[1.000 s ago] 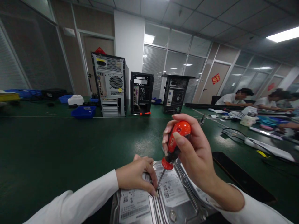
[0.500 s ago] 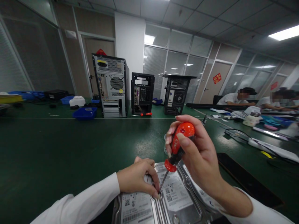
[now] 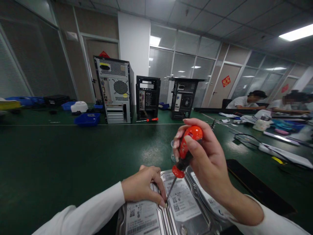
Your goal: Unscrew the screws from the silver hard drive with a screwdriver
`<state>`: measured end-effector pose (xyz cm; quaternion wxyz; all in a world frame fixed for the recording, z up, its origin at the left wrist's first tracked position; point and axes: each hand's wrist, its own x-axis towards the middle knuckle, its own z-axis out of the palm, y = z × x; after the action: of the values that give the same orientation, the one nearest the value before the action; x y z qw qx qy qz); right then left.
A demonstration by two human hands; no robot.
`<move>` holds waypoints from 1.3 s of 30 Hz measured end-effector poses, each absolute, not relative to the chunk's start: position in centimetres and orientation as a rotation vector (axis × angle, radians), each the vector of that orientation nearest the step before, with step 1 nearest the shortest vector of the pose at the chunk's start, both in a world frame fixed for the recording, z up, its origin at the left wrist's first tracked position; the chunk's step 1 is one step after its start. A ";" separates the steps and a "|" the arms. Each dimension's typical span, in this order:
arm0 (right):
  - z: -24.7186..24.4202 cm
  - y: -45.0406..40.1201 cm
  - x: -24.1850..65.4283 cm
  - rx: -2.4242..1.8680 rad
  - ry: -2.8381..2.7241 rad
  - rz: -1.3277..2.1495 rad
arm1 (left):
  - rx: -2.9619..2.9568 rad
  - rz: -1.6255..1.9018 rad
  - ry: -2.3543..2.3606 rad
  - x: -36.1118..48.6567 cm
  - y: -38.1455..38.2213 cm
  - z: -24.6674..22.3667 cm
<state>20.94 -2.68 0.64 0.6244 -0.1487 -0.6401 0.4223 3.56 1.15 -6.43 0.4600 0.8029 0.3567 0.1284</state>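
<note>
My right hand (image 3: 212,163) is closed around the red and black handle of a screwdriver (image 3: 190,142). The shaft slants down and left to the edge between two silver hard drives. Beside its tip, the thumb and finger of my left hand (image 3: 143,186) are pinched together; anything between them is too small to make out. One labelled hard drive (image 3: 144,217) lies under my left hand, and another hard drive (image 3: 187,200) is right of it. A third hard drive (image 3: 207,197) is partly covered by my right wrist.
Three computer cases, a tall one (image 3: 117,88), a small open one (image 3: 148,98) and a black one (image 3: 184,99), stand across the green table (image 3: 73,156). A second screwdriver (image 3: 153,119) lies before them. A blue tray (image 3: 88,119) is left; a dark flat panel (image 3: 259,189) is right.
My right hand and the screwdriver have turned very slightly, the handle's lettering having shifted. The tip and my left hand stay at the same spot. The whole view has shifted a little.
</note>
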 end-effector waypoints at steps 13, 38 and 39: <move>0.7 -2.3 20.9 -0.324 -1.470 0.943 | 1.974 0.296 0.870 3.7 1.2 -6.3; 0.4 -2.3 20.8 -0.326 -1.480 0.944 | 1.962 0.348 0.751 2.9 1.7 -7.0; 0.4 -2.3 20.8 -0.324 -1.482 0.947 | 1.954 0.356 0.746 2.9 1.7 -7.1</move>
<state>20.80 -2.34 0.40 0.6262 -0.1413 -0.6462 0.4128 2.89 1.71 -7.08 0.4882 0.8038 0.3067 0.1464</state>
